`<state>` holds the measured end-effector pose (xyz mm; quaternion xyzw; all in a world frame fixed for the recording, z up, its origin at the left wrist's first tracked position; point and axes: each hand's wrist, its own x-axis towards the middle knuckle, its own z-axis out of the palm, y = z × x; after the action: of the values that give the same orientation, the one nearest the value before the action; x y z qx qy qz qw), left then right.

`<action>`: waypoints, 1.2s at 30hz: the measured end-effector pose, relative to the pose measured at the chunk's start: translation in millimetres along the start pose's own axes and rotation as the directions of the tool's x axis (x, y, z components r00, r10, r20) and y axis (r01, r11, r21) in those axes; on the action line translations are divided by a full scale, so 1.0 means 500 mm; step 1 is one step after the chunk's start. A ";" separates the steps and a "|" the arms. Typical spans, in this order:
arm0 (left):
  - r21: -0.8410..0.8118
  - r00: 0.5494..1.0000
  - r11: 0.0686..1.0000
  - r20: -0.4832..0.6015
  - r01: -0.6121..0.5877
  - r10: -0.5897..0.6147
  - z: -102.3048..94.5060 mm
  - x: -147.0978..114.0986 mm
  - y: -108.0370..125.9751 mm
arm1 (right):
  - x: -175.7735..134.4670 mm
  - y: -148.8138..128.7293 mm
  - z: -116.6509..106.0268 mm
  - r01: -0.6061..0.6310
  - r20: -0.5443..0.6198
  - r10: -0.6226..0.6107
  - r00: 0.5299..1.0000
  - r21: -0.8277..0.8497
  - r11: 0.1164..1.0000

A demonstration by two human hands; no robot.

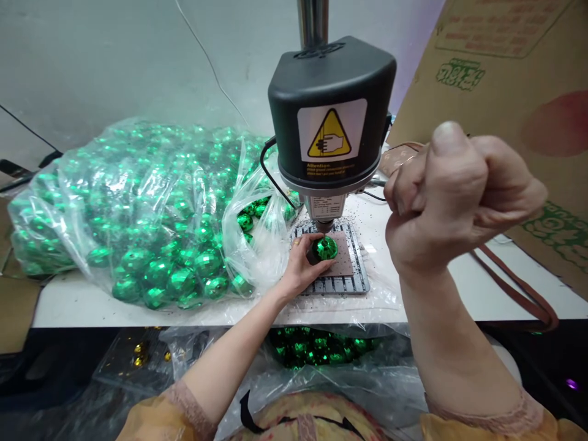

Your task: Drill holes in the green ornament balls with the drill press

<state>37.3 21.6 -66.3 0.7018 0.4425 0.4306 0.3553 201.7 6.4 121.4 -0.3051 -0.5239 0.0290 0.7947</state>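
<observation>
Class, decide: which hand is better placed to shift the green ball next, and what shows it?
Probably the left hand: it holds the green ball beneath the black machine. The right hand is raised beside the machine, closed, apparently around its lever.

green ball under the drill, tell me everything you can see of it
The green ball is round, shiny and faceted, with a metallic finish that looks like coated plastic. It sits directly below the drill chuck, over the pinkish pad. The left hand has it in its grip, thumb on the near side, fingers on the far side. Its underside is hidden, and whether the drill touches it can't be told.
</observation>
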 end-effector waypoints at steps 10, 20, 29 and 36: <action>-0.005 1.000 1.000 0.016 0.009 -0.009 0.000 -0.003 0.002 | -0.036 0.044 0.005 0.141 -0.224 -0.132 0.966 0.026 0.990; -0.011 1.000 1.000 0.023 0.009 -0.008 0.002 -0.004 -0.004 | -0.061 0.051 -0.014 0.067 -0.229 -0.054 0.972 0.052 0.996; -0.035 1.000 0.999 0.016 0.018 -0.018 0.005 -0.004 -0.007 | -0.058 0.059 -0.008 0.304 -0.148 -0.280 0.949 0.174 0.937; -0.024 1.000 0.999 0.005 0.022 -0.022 0.006 -0.005 -0.003 | -0.065 0.061 -0.016 0.299 -0.124 -0.280 0.952 0.177 0.938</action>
<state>39.3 19.6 -69.4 0.6937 0.4443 0.4301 0.3694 202.4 15.6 76.9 -0.1469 -0.5187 -0.0522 0.8406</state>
